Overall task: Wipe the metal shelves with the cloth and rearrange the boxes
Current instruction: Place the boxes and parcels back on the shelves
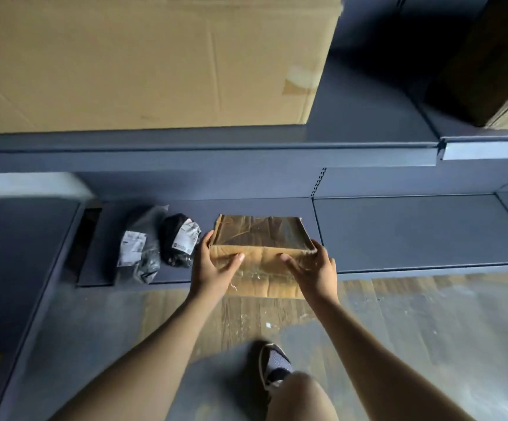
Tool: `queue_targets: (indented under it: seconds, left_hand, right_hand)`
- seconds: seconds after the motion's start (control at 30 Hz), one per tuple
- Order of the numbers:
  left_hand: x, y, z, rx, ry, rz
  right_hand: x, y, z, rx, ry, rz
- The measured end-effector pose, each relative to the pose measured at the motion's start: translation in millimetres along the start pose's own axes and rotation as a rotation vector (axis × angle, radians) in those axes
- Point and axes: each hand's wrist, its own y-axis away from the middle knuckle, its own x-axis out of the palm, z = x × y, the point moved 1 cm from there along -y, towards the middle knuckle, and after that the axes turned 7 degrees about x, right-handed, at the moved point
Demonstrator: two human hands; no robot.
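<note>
L hand (213, 267), just right of two black bagged pkgs (181, 238), grips left end of taped cardboard box (262, 235); R hand (313, 268) grips right end. Box at bottom shelf (414, 232) front edge, near side overhanging floor (398, 314).

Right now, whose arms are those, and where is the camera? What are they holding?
There is no machine here. The camera sits on a person's head and looks down, so you see their own arms. The left hand and right hand grip a small cardboard box at the front edge of the lower metal shelf. I cannot tell whether it rests there or is lifted. Left of it lie two plastic-wrapped packages with white labels. A large cardboard box stands on the upper shelf. Below is the person's shoe.
</note>
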Motion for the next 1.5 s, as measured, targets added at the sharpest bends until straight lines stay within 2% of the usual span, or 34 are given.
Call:
queue_targets:
  seconds: [0.17,0.3,0.47,0.73,1.17,1.27,1.5]
  left_hand:
    - [-69,64,-95,-0.051,-0.016,0.039]
    - [-128,106,-185,0.003,0.015,0.009]
    - [-184,130,-283,0.083,0.040,-0.069]
    - [-234,153,-391,0.081,0.058,-0.151]
    - [-290,179,-594,0.447,0.172,-0.315]
    - [-307,185,-631,0.613,0.197,-0.397]
    - [-341,162,-692,0.772,0.254,-0.440]
  right_hand:
    - [-71,95,73,0.032,-0.016,-0.004]
    - [-127,162,145,0.004,-0.051,-0.026]
    - [-182,210,224,-0.103,-0.143,-0.033]
    - [-248,246,320,-0.268,-0.207,-0.004]
    - [-382,294,470,-0.684,-0.402,-0.090]
    - [-404,306,501,-0.763,-0.462,-0.099]
    - [-419,301,569,-0.835,-0.489,-0.157]
